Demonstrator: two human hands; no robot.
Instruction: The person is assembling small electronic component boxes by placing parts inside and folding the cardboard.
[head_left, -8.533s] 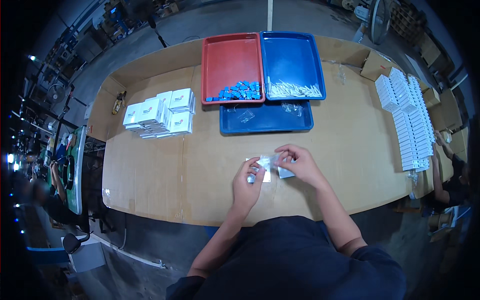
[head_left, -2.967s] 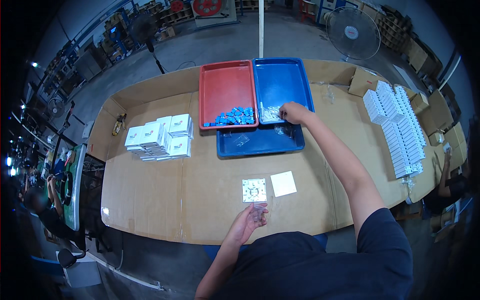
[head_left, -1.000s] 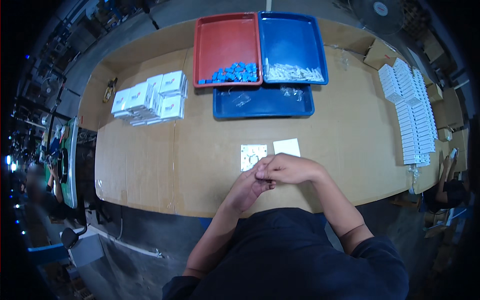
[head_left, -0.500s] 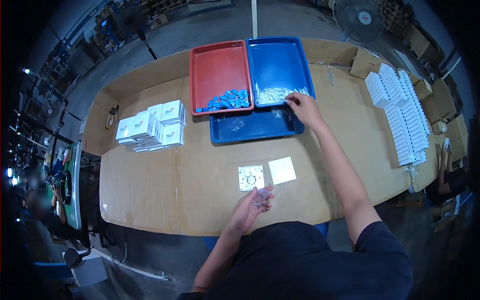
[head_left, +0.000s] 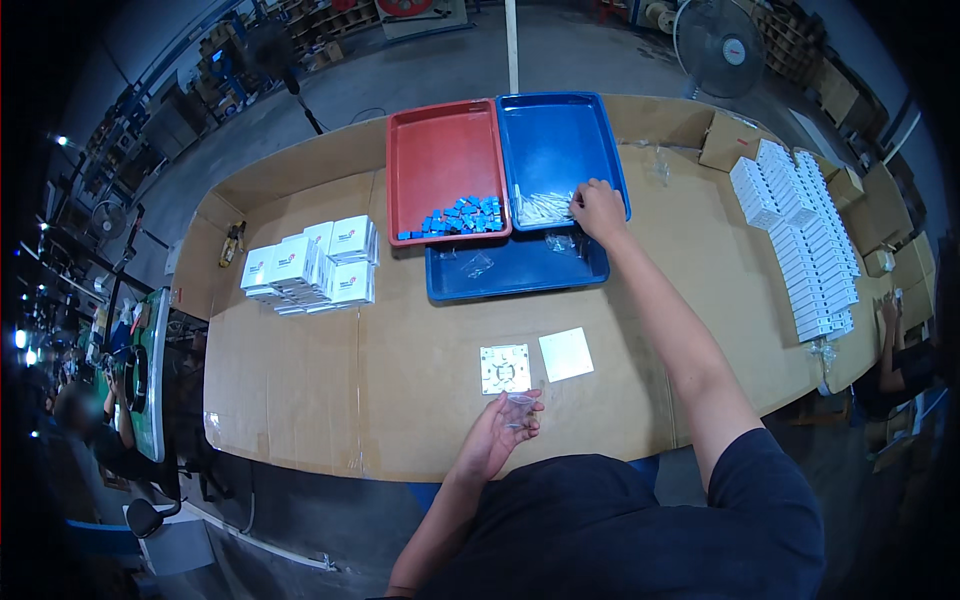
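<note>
My left hand (head_left: 497,432) is closed around a small clear plastic bag (head_left: 517,410), near the front of the table. Just beyond it lies a square white plate with cut-outs and a round centre (head_left: 505,369); a plain white square plate (head_left: 566,355) is beside that on the right. My right hand (head_left: 599,210) reaches into the front right of a blue tray (head_left: 552,125). Its fingers are pinched together beside a heap of small white slim pieces (head_left: 543,208); whatever is between the fingertips is too small to make out.
A red tray (head_left: 442,150) with small blue parts (head_left: 465,215) adjoins the blue one. Both rest partly over another blue tray (head_left: 515,288) holding clear bags. Stacked white boxes (head_left: 312,262) stand left, rows of white boxes (head_left: 808,260) right. Cardboard walls edge the table.
My right hand has moved slightly left and lower into the blue tray, at the white pieces. My left hand keeps the bag. The whole view has shifted a little.
</note>
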